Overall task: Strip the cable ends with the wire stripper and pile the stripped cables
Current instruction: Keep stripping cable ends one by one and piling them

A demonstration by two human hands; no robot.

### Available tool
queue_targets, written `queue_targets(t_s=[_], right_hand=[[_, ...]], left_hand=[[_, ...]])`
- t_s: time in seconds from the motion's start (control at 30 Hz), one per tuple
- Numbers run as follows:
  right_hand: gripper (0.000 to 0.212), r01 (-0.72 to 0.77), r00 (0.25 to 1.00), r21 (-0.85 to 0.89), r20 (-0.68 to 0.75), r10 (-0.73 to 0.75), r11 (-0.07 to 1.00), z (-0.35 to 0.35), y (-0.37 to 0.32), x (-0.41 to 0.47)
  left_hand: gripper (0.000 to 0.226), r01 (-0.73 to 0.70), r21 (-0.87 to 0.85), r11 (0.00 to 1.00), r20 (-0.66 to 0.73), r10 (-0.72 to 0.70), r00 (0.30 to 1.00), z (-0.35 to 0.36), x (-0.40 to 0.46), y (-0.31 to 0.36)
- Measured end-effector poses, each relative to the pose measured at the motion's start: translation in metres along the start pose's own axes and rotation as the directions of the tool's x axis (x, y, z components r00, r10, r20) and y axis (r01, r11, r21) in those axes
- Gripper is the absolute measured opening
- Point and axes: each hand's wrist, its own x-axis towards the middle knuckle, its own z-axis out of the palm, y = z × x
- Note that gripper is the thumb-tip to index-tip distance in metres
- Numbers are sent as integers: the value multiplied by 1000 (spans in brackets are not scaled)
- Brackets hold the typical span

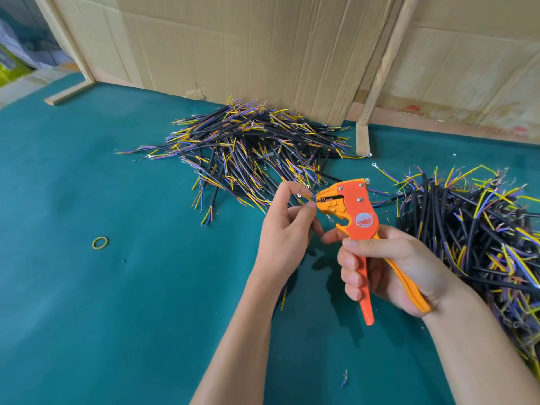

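Closest in, the right hand (388, 267) wraps its fingers around the handles of the orange wire stripper (358, 217), whose nose points left. Just beyond, the left hand (285, 226) pinches a yellow wire end (308, 196) between thumb and forefinger at the tool's mouth. To strip cleanly, I'd seat only the tip squarely before squeezing. One cable pile (251, 144) lies behind on the green table (87, 287), another pile (479, 226) to the right.

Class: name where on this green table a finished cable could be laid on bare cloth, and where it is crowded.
Bare: the table left of the left hand, around the rubber band. Crowded: the centre pile by the cardboard, and the right pile.
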Motion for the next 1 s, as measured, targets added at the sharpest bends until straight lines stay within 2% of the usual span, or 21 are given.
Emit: queue_targets(t_s=[0.13,0.43,0.57,0.87,1.0], right_hand=[[31,6,1000,-10,-4,-6,1000,-1,-1,-1],[28,-2,1000,-34,-12,2,999,1,1,1],[27,2,1000,-32,-11,-2,999,3,2,2],[23,29,1000,-56,-8,-30,998,4,4,2],[23,41,999,-61,-23,-43,997,4,3,2]], left_hand=[[7,-15,14,1000,2,15,1000,1,0,0],[7,13,28,1000,-127,-9,992,3,1,0],[9,79,-65,995,-152,-88,984,3,2,1],[22,213,-89,973,-119,-223,968,-4,3,2],[13,232,-176,957,-124,-256,959,-4,4,3]])
